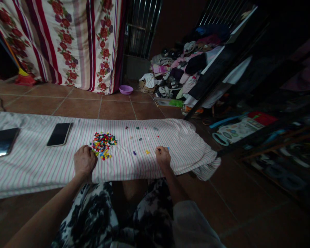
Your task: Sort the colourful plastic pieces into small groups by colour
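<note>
A pile of small multicoloured pieces point(103, 144) lies on a striped cloth point(54, 165). My left hand point(84, 160) rests at the pile's left edge, fingers curled; what they hold, if anything, is hidden. To the right, small groups of pieces are spread apart by colour, among them yellow pieces point(147, 152), purple pieces point(134, 153) and a red piece point(158, 136). My right hand point(163, 157) is closed on the cloth just right of the yellow ones, its fingertips together, with blue pieces point(168, 148) beside it. Anything between those fingertips is too small to name.
Two dark-screened devices lie at the left, a phone point(59, 134) and a larger one point(3, 143). Beyond the cloth are a purple basin point(126, 90), a floral curtain point(80, 44) and a heap of clothes point(181, 69). A dark post point(209, 89) rises at the right.
</note>
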`<state>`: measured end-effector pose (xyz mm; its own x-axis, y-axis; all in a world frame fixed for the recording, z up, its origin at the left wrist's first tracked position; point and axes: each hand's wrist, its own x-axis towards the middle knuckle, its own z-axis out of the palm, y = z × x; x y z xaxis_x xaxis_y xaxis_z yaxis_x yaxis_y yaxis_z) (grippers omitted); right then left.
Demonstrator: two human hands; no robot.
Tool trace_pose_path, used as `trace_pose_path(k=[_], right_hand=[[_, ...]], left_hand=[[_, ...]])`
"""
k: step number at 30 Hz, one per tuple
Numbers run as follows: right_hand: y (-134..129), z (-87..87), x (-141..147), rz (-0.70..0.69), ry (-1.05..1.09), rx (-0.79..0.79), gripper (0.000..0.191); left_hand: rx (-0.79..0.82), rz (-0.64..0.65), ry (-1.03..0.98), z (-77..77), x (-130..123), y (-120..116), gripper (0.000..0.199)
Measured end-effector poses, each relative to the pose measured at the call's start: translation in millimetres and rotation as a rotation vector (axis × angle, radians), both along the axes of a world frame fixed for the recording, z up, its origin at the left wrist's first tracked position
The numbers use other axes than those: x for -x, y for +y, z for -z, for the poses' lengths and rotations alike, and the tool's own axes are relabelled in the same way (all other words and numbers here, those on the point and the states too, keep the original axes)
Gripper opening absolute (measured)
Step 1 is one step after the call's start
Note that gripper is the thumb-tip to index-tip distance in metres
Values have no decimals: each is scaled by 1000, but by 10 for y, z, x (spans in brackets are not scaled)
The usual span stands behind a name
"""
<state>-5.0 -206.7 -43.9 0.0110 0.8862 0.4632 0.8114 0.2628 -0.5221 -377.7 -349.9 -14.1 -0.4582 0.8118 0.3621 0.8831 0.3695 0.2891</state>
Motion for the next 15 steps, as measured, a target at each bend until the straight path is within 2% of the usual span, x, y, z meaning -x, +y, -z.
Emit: trace_pose_path(k=[7,15], right_hand=[[-31,47,8,-63,-27,-44,25],[-38,10,6,-36,2,10,28]], left_hand=[[-1,-13,18,27,0,-1,30],[-48,-17,3,42,-1,9,26]])
